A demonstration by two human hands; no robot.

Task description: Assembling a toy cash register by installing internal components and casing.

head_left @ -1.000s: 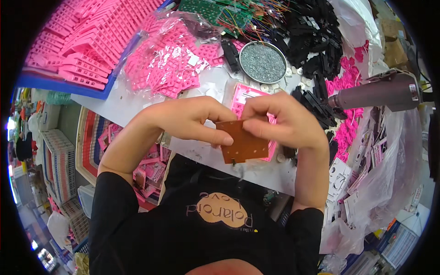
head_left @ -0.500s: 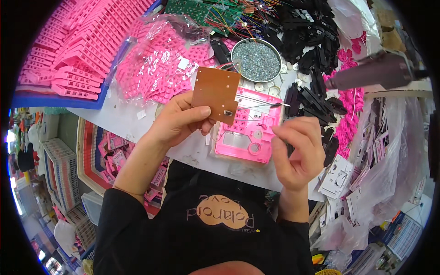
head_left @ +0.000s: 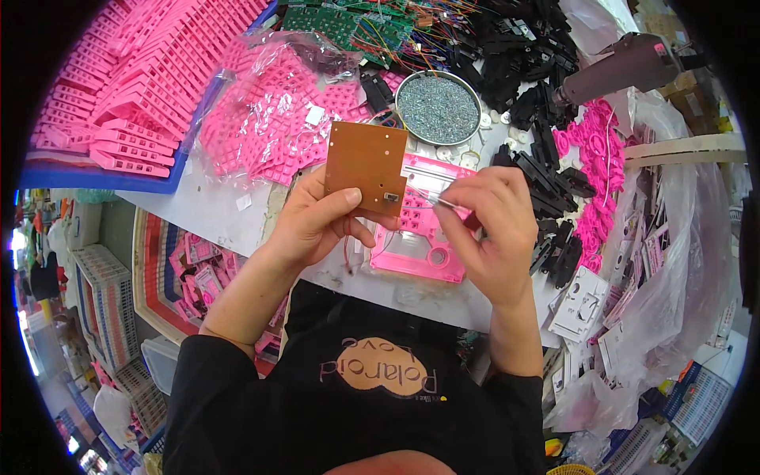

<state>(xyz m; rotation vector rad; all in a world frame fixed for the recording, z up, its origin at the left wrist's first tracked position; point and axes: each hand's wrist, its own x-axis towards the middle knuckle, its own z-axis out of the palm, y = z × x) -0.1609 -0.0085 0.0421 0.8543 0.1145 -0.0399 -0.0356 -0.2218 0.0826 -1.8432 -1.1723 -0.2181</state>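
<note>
My left hand (head_left: pixel 313 214) grips a brown circuit board (head_left: pixel 364 166) by its lower left side, thumb on the face. A small metal part sits near the board's lower right corner, and thin red wires hang beneath it. Close to that corner, my right hand (head_left: pixel 495 226) pinches a slim pointed metal tool (head_left: pixel 448 204); the fingers hide part of it, so its exact kind is unclear. Behind and below the board lies an open pink plastic casing (head_left: pixel 423 265) on the table, with pink keys and a round ring inside. The board covers its upper left part.
A round tin of small screws (head_left: pixel 439 107) stands beyond the casing. Bagged pink key parts (head_left: pixel 269 119) lie left, beside a blue tray (head_left: pixel 150 184) of pink frames. Black plastic parts (head_left: pixel 546 178) pile up right, under a hanging grey power tool (head_left: pixel 613 71). Green circuit boards (head_left: pixel 340 28) lie behind.
My right hand has moved left toward the board and now holds the pointed tool that lay over the casing. The board has shifted slightly left. The hanging power tool has swung away.
</note>
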